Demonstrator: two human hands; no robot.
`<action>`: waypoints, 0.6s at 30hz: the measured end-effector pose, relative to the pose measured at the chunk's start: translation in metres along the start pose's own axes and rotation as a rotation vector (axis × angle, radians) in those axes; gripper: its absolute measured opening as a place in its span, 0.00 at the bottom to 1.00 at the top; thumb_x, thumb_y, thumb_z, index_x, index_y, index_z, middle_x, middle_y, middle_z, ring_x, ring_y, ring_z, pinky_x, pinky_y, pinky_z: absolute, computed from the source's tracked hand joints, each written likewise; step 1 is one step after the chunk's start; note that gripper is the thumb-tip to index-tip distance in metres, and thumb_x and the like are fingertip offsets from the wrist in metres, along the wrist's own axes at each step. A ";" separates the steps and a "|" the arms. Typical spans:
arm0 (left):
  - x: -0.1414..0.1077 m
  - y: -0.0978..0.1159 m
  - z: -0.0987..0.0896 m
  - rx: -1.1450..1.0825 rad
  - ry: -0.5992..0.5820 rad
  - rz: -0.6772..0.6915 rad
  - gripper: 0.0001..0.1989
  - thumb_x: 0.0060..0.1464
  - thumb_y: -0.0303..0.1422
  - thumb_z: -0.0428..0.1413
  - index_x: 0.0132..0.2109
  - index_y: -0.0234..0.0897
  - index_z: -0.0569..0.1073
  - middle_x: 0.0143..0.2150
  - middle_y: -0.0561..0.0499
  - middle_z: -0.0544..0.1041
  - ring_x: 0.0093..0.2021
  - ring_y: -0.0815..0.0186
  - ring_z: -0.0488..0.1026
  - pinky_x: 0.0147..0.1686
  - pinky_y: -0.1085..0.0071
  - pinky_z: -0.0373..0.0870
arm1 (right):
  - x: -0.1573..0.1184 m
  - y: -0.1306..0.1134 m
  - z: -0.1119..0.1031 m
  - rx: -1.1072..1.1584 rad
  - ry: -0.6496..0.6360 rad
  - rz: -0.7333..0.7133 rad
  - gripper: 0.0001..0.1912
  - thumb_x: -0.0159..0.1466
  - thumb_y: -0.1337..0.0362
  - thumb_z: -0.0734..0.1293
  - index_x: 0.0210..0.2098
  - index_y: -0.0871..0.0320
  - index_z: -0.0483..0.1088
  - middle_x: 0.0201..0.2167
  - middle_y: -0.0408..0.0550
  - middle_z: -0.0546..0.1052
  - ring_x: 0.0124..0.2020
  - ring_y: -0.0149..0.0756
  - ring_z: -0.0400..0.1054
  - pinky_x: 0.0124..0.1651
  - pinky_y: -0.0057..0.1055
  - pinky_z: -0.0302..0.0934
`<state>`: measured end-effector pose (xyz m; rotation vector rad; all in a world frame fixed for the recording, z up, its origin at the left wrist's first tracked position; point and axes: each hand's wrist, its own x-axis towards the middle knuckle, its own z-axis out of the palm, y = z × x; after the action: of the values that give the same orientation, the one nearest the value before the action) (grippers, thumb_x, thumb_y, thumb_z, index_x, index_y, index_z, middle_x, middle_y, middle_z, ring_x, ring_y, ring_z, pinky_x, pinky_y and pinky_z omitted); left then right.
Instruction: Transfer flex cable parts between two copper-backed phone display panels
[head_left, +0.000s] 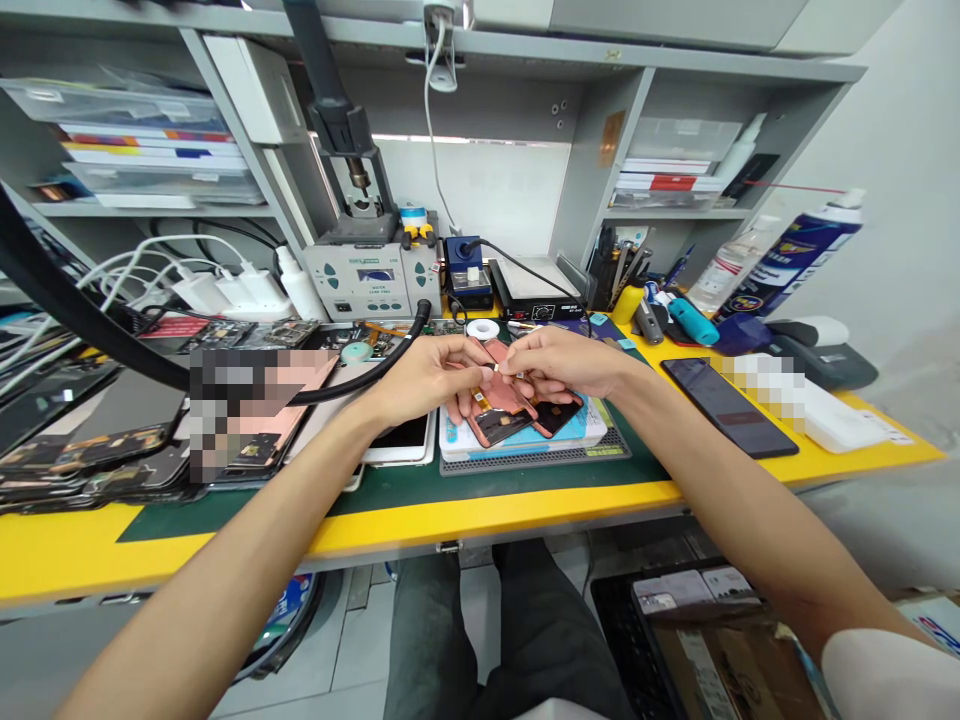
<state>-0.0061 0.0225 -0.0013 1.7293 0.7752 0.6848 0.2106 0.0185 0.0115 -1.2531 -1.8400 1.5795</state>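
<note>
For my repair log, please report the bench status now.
Left hand, right hand pinching small pale piece. Copper-coloured phone panels beneath, on blue pad. Black hose beside left wrist.

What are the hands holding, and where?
Left hand holds a copper phone panel by its top end; right hand pinches a tiny pale bit, too small to name.

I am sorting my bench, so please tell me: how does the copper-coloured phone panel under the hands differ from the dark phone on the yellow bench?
The copper-coloured phone panel shows a copper surface; the dark phone shows a glossy black one. The panel lies on a blue-and-white pad among other panels, under the left hand and right hand; the phone lies apart on the yellow bench, untouched. Both are flat, long rectangles.
</note>
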 end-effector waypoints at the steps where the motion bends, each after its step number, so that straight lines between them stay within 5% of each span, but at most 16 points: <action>1: 0.000 0.000 0.000 0.001 -0.001 -0.001 0.08 0.56 0.33 0.60 0.40 0.32 0.73 0.21 0.51 0.76 0.20 0.67 0.74 0.18 0.76 0.72 | 0.000 0.000 0.000 0.001 0.003 0.001 0.15 0.62 0.60 0.67 0.22 0.61 0.69 0.11 0.40 0.65 0.09 0.24 0.51 0.10 0.22 0.49; 18: 0.001 -0.002 0.000 -0.016 -0.010 0.016 0.09 0.55 0.33 0.61 0.40 0.31 0.73 0.20 0.52 0.76 0.19 0.68 0.73 0.17 0.76 0.72 | -0.001 -0.002 0.002 0.020 0.015 -0.001 0.13 0.62 0.62 0.67 0.23 0.61 0.70 0.14 0.42 0.69 0.09 0.24 0.52 0.10 0.22 0.50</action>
<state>-0.0060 0.0242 -0.0032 1.7244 0.7479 0.6907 0.2087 0.0165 0.0126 -1.2525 -1.8107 1.5796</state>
